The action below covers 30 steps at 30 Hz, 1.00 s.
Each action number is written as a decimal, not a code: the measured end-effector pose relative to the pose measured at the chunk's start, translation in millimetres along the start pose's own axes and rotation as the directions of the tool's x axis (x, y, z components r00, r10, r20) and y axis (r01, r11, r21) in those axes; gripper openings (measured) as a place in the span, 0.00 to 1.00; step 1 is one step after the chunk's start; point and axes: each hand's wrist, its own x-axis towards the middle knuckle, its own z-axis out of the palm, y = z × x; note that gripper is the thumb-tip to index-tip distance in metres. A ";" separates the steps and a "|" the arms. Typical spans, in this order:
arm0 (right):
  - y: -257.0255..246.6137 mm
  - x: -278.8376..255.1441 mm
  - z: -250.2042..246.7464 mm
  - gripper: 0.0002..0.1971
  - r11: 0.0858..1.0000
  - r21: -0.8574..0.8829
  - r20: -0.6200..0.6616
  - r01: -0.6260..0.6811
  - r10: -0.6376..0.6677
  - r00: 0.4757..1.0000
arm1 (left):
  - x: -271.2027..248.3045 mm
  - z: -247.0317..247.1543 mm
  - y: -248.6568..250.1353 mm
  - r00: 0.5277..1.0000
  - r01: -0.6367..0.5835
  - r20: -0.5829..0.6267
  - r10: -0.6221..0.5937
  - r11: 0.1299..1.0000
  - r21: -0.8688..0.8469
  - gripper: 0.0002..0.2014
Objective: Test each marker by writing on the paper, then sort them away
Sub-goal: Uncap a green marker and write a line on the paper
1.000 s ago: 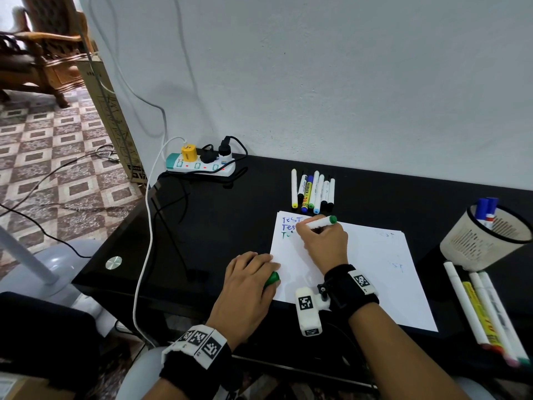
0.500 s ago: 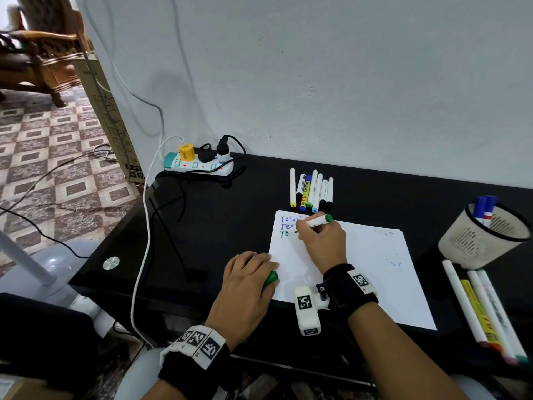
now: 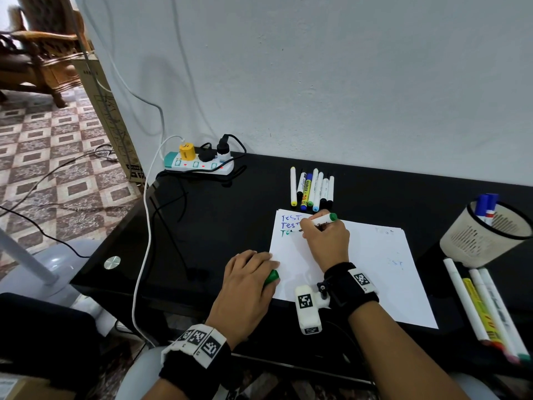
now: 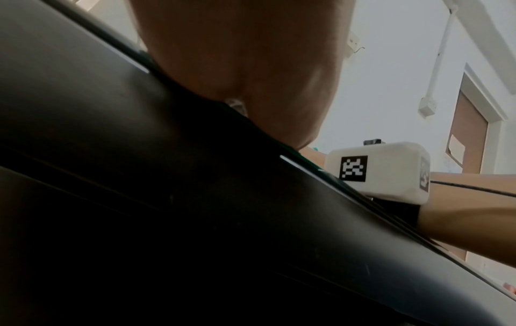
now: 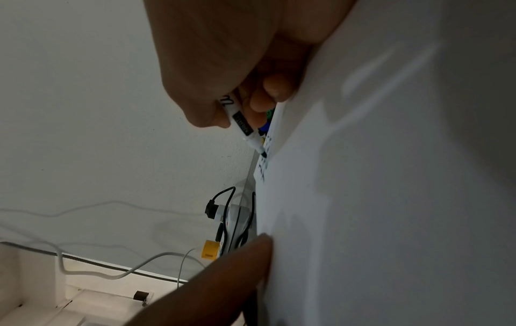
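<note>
A white sheet of paper (image 3: 360, 272) lies on the black desk (image 3: 225, 226), with two blue words "TEST" and a green one begun at its top left. My right hand (image 3: 324, 238) grips a white green-ended marker (image 3: 321, 220). In the right wrist view the marker (image 5: 243, 123) has its tip on the paper (image 5: 390, 198) at the green letters. My left hand (image 3: 251, 275) rests at the paper's left edge and holds the green cap (image 3: 271, 277). Several markers (image 3: 313, 190) lie in a row beyond the paper.
A mesh pen cup (image 3: 484, 235) with blue markers stands at the right, and several more markers (image 3: 487, 310) lie in front of it. A power strip (image 3: 199, 164) with plugs and trailing cables sits at the back left. The desk's front edge runs under my wrists.
The right hand has shifted slightly right along the third line as the green word grows. The left hand has stayed in place with the cap.
</note>
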 end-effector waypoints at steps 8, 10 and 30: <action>0.5 0.2 0.1 0.06 1.000 -0.026 -0.007 0.001 -0.001 1.000 | -0.6 -0.8 0.9 1.000 -0.004 -0.006 0.004 1.000 -0.015 0.18; 1.3 0.3 -0.7 0.08 1.000 -0.025 -0.045 -0.009 0.008 0.999 | -0.4 -0.8 1.0 1.000 -0.003 -0.004 0.003 1.000 -0.016 0.19; 4.7 2.0 -0.9 0.07 1.000 0.026 -0.113 -0.014 0.017 0.993 | 0.0 1.0 -0.4 1.000 -0.012 -0.017 0.012 1.000 -0.025 0.18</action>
